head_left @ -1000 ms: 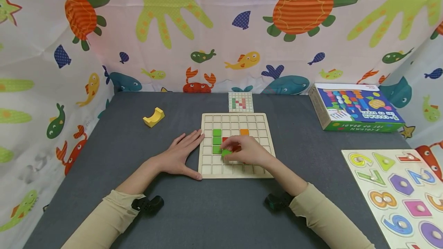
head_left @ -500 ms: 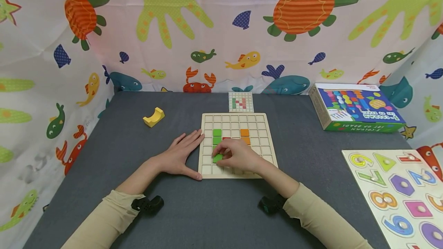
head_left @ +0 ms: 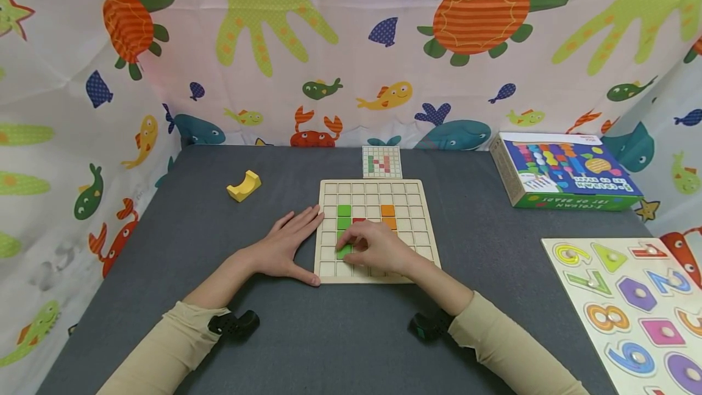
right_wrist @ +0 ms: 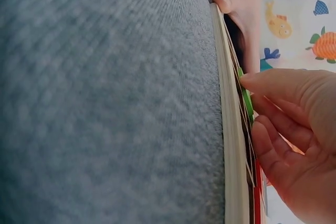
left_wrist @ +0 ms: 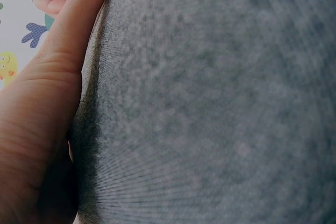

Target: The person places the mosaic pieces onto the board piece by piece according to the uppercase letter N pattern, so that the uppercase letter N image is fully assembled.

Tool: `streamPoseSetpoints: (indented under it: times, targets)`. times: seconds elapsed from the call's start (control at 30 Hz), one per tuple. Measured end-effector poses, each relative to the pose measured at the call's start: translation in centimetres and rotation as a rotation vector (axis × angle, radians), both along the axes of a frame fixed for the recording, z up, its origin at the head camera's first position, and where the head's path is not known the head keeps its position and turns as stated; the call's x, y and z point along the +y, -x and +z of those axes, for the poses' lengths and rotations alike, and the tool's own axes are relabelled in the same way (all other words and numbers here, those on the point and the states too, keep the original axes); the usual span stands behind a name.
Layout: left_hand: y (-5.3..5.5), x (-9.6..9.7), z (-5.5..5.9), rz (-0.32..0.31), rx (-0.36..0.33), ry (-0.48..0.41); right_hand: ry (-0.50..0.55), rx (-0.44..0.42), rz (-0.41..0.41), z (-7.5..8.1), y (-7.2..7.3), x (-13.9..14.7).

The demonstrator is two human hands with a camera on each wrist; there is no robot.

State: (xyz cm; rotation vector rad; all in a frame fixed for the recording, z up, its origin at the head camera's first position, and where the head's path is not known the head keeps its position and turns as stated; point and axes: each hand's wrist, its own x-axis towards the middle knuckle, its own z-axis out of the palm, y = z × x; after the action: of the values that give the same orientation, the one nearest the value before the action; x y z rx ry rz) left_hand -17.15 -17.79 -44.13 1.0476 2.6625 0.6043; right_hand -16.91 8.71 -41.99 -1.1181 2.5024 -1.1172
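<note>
A square wooden grid board (head_left: 373,186) lies in the middle of the table. My right hand (head_left: 384,249) is over its lower left part, pinching a green square tile (head_left: 343,252) between thumb and fingers at the foot of a column of green tiles (head_left: 343,217). In the right wrist view the tile (right_wrist: 247,102) sits right at the board's surface. Orange tiles (head_left: 387,217) and a partly covered red tile (head_left: 359,220) lie in other cells; my right hand hides more cells. My left hand (head_left: 285,242) rests flat with spread fingers, its fingertips and thumb at the board's left edge.
A small card with a coloured grid pattern (head_left: 382,161) lies behind the board. A yellow arched block (head_left: 244,186) is at the back left. On the right are a colourful box (head_left: 570,169) and a number-and-shape puzzle board (head_left: 595,316).
My right hand has moved left and toward me with the green tile, down to the cell below the green column. A second orange tile is now uncovered. The left hand stays put.
</note>
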Motion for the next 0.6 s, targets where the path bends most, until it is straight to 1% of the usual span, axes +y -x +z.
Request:
streamPoseSetpoints:
  times: [0.2, 0.53, 0.6]
  targets:
    - [0.0, 0.09, 0.0, 0.001, -0.005, 0.002, -0.006, 0.019, 0.017, -0.06, -0.02, 0.12]
    - [0.08, 0.01, -0.11, 0.002, -0.003, 0.003, 0.011, -0.007, 0.019, -0.12, 0.0, 0.19]
    - [0.1, -0.01, -0.14, -0.001, -0.003, -0.003, 0.023, -0.027, 0.016, -0.17, 0.01, 0.29]
